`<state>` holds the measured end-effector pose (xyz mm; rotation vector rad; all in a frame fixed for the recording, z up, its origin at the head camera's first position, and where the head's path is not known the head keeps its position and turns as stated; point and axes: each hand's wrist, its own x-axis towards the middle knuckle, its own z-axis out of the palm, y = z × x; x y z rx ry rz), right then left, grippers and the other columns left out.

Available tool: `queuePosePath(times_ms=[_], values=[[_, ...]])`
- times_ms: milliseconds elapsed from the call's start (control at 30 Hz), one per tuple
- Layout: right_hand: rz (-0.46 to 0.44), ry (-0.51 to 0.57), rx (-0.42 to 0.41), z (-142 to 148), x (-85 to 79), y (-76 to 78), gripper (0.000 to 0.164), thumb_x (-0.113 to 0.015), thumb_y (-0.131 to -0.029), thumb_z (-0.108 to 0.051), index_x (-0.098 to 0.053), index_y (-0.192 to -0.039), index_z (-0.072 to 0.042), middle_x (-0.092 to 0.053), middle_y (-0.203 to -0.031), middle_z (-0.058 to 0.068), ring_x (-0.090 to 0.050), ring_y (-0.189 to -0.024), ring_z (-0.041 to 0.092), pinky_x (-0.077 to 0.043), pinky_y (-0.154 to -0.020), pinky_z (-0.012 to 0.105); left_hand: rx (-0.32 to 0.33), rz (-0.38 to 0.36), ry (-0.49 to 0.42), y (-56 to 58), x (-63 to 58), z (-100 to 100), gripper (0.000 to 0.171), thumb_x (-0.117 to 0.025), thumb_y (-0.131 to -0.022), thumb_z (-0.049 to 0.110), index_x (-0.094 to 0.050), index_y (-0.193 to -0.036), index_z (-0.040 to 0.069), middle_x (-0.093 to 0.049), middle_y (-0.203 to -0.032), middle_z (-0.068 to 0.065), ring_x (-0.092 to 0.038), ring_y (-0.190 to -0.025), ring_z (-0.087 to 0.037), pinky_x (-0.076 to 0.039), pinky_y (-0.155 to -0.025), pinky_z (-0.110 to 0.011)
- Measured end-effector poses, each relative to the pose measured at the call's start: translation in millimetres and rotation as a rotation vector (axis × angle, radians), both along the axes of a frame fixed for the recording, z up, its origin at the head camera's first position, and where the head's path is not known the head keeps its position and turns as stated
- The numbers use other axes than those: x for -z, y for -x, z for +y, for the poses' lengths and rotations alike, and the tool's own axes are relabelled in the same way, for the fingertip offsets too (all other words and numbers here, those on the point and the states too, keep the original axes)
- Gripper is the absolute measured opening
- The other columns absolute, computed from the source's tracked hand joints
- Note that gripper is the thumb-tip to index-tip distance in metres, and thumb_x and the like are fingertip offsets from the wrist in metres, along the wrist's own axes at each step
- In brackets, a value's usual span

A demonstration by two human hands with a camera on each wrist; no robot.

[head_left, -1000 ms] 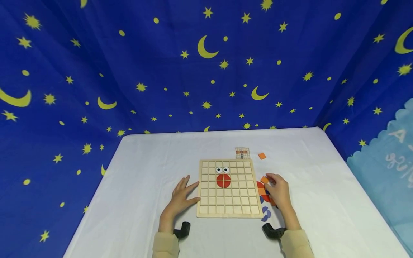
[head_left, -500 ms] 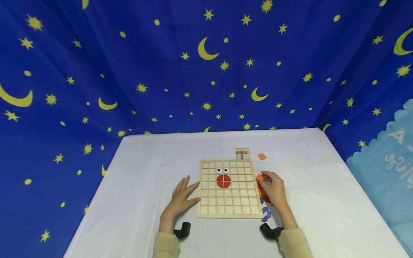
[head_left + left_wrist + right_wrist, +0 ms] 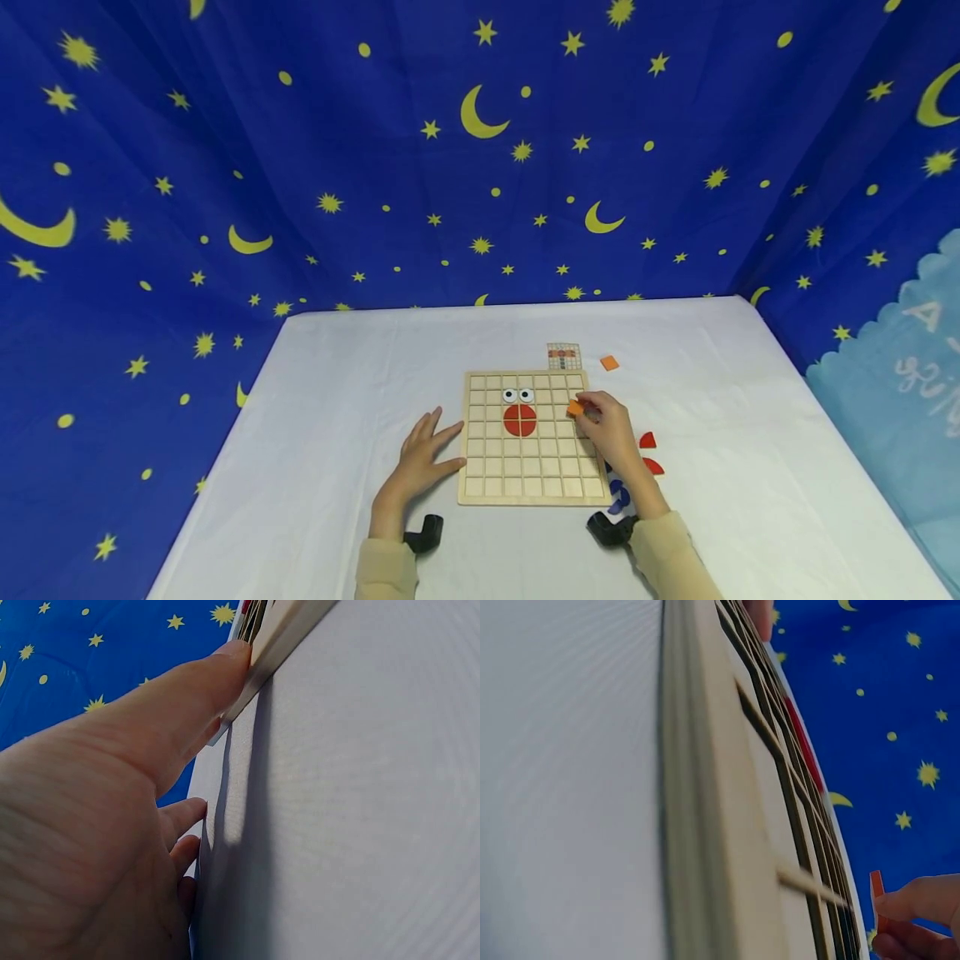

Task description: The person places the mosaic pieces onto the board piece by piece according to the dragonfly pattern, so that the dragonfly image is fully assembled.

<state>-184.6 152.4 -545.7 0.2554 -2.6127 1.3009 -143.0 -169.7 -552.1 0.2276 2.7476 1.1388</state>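
A wooden grid board (image 3: 489,467) lies on the white table. Two googly-eye tiles (image 3: 518,396) sit in its upper cells, and below them red quarter-circle pieces form a red disc (image 3: 520,420). My right hand (image 3: 611,429) pinches an orange square tile (image 3: 575,408) over the board's right side; the right wrist view shows that tile (image 3: 877,896) edge-on between thumb and fingers. With fingers spread, my left hand (image 3: 423,460) touches the board's left edge. In the left wrist view the thumb (image 3: 202,690) rests against the board's side.
A small pattern card (image 3: 564,357) lies behind the board, with a loose orange tile (image 3: 609,362) to its right. Red quarter pieces (image 3: 652,467) and blue curved pieces (image 3: 618,497) lie right of the board, partly hidden by my right arm. A starry blue curtain (image 3: 420,167) stands behind.
My right hand has carried the orange tile leftward from the loose pieces to above the board's right columns. Red pieces now show right of the forearm. My left hand stays put.
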Motion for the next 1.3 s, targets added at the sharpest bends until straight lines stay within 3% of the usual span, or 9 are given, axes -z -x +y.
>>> queuePosePath(times_ms=[500,833,1300], values=[[-0.005,-0.017,-0.187,-22.4,7.8,16.2,0.034,-0.068,-0.079,0.006,-0.065,-0.113,0.004,-0.067,-0.110,0.019,-0.065,-0.101,0.033,-0.055,-0.086,0.043,0.005,-0.002,0.004,0.5,-0.2,0.1,0.060,-0.072,-0.083,0.033,-0.053,-0.136,0.015,-0.021,-0.158,-0.018,-0.010,-0.146,-0.042,-0.009,-0.114,-0.066],[-0.005,-0.045,-0.213,-30.8,6.9,18.7,0.033,-0.066,-0.078,0.006,-0.066,-0.111,0.001,-0.068,-0.111,0.017,-0.064,-0.104,0.032,-0.055,-0.086,0.043,0.001,-0.004,0.000,0.6,-2.4,0.6,0.059,-0.072,-0.082,0.032,-0.053,-0.136,0.015,-0.021,-0.158,-0.018,-0.010,-0.147,-0.041,-0.009,-0.114,-0.066],[-0.050,-0.048,-0.175,-29.6,7.0,17.8,0.032,-0.065,-0.080,0.002,-0.067,-0.112,-0.001,-0.068,-0.112,0.016,-0.064,-0.106,0.032,-0.054,-0.089,0.044,0.000,-0.006,-0.009,1.3,-2.0,0.3,0.059,-0.072,-0.083,0.032,-0.053,-0.136,0.016,-0.020,-0.158,-0.017,-0.009,-0.147,-0.041,-0.009,-0.114,-0.066]])
